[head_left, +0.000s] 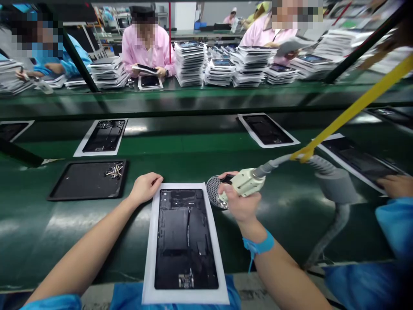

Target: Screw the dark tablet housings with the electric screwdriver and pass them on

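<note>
In front of me an open tablet housing with dark inner parts lies on a white sheet. My right hand is wrapped round a cream-coloured electric screwdriver, tilted with its front end over a round perforated metal dish. Fingers hide the tool's tip, so contact with the dish cannot be told. A blue band circles my right wrist. At the sheet's upper left corner rests my left hand, fingers curled closed; whatever may be in them is hidden.
Left stands a black tray with small metal pieces. A yellow strap holds up the tool's grey cable. More housings on sheets, such as one housing, lie farther back. A co-worker's hand is at right. People sit behind stacks.
</note>
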